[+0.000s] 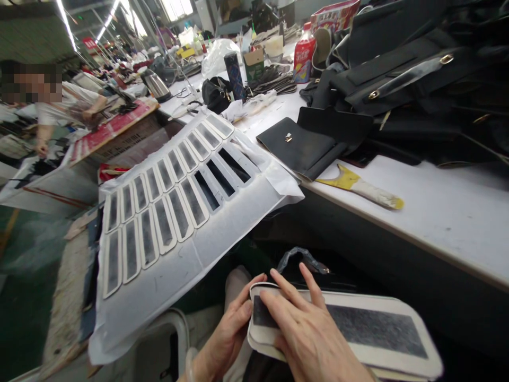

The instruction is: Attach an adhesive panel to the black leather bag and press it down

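Pale oblong panel (382, 302) at the near right lies under my flattened right hand (304, 323); my left hand (234, 321) pinches its left end. Left of it, the white sheet (175, 270) carries rows of similar pieces (149, 241).

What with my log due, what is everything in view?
Held panel: one, cream and dark, in hands
Bordered panels: many, likewise, on sheet
Sheet: one, whitish, left
Table: one, white, right
Clasped bag part: one, black, on table
Bag heap: one, black, right
Strip: one, yellow, white, table's edge
Bottle: one, red, far table
Kettle: one, silver, left
Co-worker: one, pale top, left
Background clutter: uncountable, mixed, far
Left hand, right hand: two, bare, on panel
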`<state>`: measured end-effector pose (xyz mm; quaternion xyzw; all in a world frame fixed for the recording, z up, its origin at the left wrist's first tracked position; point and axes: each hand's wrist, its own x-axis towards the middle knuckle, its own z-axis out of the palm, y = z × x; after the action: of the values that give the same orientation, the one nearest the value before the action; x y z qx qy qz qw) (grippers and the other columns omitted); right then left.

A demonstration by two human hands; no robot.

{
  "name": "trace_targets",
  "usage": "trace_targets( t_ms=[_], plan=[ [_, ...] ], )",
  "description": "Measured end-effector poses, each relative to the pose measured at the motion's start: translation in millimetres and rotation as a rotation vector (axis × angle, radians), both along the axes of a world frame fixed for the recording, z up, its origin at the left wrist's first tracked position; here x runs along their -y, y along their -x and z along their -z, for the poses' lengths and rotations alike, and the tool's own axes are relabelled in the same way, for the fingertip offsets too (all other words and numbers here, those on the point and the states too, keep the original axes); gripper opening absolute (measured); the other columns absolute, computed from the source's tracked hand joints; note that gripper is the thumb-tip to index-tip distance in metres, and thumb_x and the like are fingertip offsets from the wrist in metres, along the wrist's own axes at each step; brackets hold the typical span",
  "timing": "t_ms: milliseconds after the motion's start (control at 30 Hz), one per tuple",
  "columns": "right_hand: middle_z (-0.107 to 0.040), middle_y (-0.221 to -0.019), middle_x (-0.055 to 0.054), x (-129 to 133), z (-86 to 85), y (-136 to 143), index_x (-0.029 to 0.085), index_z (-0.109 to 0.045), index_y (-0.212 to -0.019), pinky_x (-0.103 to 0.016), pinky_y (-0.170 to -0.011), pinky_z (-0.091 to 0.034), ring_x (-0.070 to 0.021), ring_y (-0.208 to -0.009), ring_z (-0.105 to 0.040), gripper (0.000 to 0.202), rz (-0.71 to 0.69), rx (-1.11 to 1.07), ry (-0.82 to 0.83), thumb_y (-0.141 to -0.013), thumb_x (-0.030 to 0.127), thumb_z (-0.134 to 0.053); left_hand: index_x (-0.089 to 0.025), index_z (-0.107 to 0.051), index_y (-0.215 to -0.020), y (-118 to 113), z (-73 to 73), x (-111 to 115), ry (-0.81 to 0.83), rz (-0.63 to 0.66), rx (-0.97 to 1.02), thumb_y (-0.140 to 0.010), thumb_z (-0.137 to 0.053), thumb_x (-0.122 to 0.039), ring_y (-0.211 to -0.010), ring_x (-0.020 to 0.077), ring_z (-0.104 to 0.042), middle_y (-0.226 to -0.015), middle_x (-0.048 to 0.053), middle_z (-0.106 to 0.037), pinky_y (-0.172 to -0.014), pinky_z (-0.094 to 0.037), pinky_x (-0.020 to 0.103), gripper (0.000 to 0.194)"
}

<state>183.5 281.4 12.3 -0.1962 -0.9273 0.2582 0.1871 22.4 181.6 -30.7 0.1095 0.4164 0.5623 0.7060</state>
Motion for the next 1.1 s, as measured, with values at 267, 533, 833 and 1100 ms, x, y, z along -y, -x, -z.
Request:
trace_targets(
  t_ms=[267, 533, 833, 1100],
  plan=[
    [-0.073, -0.107, 0.001, 0, 7.9, 2, 0.015, -0.051, -0.122, -0.04, -0.119, 0.014, -0.0255, -0.126, -0.054, 0.049, 0.051, -0.077, -0.065, -0.075, 0.001, -0.047, -0.03, -0.055, -0.136, 5, 0.8, -3, 0.0, 0.07, -0.244, -0.092, -0.055, -0.035, -0.138, 0.0295, -0.04, -0.146, 0.004, -0.051, -0.118, -0.025, 0.043, 0.044],
    [-0.065, -0.129, -0.002, 3, 4.8, 1, 0.014, -0.051, -0.128, -0.043, -0.117, 0.018, -0.0255, -0.132, -0.048, 0.061, 0.051, -0.009, -0.002, -0.069, 0.0, -0.045, -0.032, -0.053, -0.135, 1, -1.9, -10, 0.061, 0.105, -0.616, -0.095, -0.051, -0.038, -0.14, 0.0264, -0.037, -0.148, 0.001, -0.048, -0.119, -0.024, 0.04, 0.041],
    [-0.057, -0.139, -0.001, 15, -2.9, -11, 0.02, -0.041, -0.143, -0.056, -0.119, 0.006, -0.0202, -0.144, -0.028, 0.071, 0.155, 0.088, 0.335, -0.074, 0.004, -0.047, -0.03, -0.052, -0.138, -6, 22.4, 6, -0.03, -0.094, -0.096, -0.095, -0.05, -0.041, -0.143, 0.0287, -0.031, -0.149, 0.004, -0.047, -0.12, -0.018, 0.046, 0.045],
    [-0.063, -0.132, -0.005, 15, -15.0, -7, 0.02, -0.061, -0.125, -0.061, -0.119, 0.002, -0.0243, -0.14, -0.036, 0.046, 0.221, -0.04, 0.517, -0.081, 0.009, -0.051, -0.028, -0.062, -0.128, -16, 15.7, 11, 0.064, -0.231, -0.164, -0.084, -0.067, -0.04, -0.138, 0.0319, -0.04, -0.139, 0.005, -0.058, -0.119, -0.023, 0.047, 0.046]
  ],
)
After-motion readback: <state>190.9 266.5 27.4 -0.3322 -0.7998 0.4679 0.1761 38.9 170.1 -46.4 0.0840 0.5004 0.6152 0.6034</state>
